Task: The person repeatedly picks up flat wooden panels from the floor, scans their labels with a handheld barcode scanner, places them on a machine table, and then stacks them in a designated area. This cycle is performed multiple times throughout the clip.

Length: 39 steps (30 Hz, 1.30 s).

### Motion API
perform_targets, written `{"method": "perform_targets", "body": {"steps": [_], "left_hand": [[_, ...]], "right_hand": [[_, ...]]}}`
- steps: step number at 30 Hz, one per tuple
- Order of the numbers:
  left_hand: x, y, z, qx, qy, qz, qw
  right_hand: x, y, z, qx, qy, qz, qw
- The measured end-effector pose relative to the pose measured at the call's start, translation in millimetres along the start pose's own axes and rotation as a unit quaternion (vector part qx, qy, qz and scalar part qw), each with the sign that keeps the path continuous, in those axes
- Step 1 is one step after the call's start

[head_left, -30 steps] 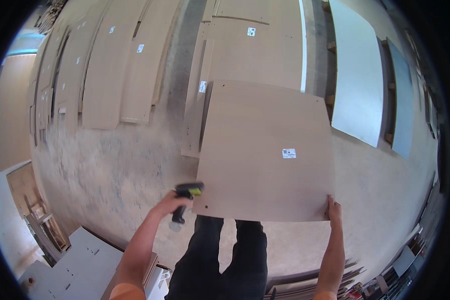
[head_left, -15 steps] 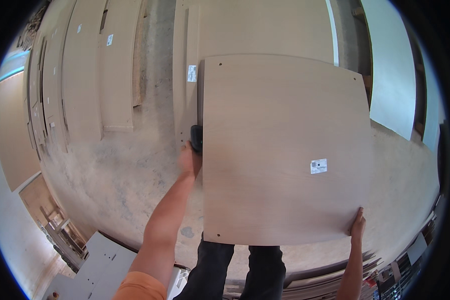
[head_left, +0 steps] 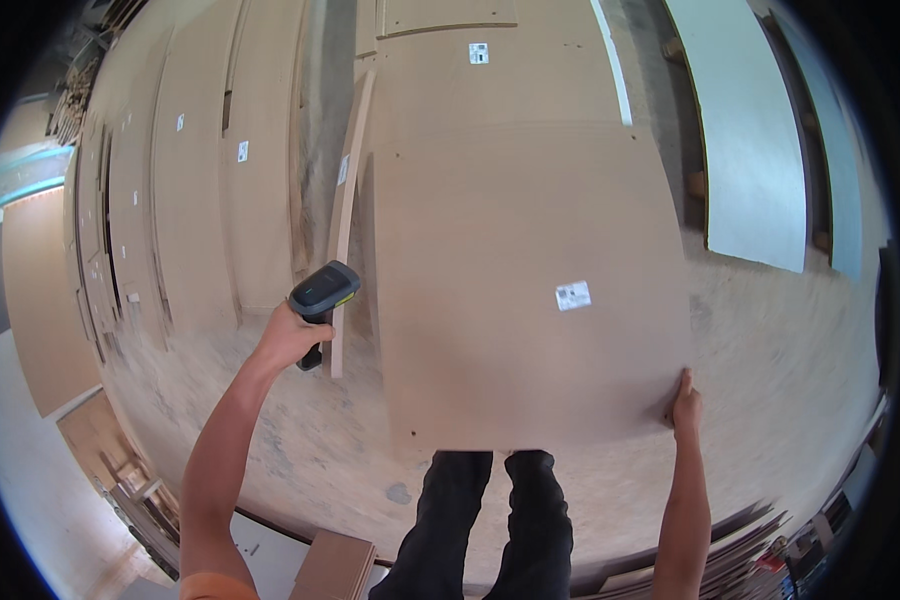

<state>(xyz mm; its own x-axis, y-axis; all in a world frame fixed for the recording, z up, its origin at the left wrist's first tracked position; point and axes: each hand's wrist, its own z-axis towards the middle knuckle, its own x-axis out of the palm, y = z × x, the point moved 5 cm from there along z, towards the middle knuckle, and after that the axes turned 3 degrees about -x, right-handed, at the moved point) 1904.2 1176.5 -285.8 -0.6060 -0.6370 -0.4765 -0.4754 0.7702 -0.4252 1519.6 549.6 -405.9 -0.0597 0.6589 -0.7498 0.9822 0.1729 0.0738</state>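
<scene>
the left hand [head_left: 288, 338] is wrapped around the handle of a dark handheld scanner [head_left: 325, 288], whose head overlaps a narrow board [head_left: 351, 185]; whether the hand touches that board, i cannot tell. the right hand [head_left: 686, 408] clasps the right edge of a large brown panel [head_left: 500, 240] near its near corner, fingers hidden beneath. the panel spans the middle, beyond the legs [head_left: 455, 510], a white label [head_left: 573, 296] on its right half. pale panels [head_left: 755, 150] lie far right.

We see a white panel [head_left: 750, 140] beyond our right fingers [head_left: 686, 381], a bluish panel [head_left: 823, 140] farther right, and long brown boards [head_left: 192, 170] ahead and left of our left fingers [head_left: 321, 333].
</scene>
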Motion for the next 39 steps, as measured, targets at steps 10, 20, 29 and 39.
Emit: {"method": "perform_targets", "body": {"steps": [10,20,29,39], "left_hand": [[23,-62,-37,0.009,0.027,-0.127,0.992],[137,-65,-109,-0.04,0.042,-0.15,0.987],[156,-117,-193,0.05,0.028,-0.163,0.985],[175,-81,-201,-0.186,-0.113,-0.18,0.959]], "right_hand": [[60,98,45,-0.077,-0.031,0.02,0.996],[158,234,-253,-0.127,0.51,0.297,0.797],[36,284,-260,-0.185,0.381,0.31,0.851],[-43,515,22,-0.188,0.41,0.364,0.815]]}}
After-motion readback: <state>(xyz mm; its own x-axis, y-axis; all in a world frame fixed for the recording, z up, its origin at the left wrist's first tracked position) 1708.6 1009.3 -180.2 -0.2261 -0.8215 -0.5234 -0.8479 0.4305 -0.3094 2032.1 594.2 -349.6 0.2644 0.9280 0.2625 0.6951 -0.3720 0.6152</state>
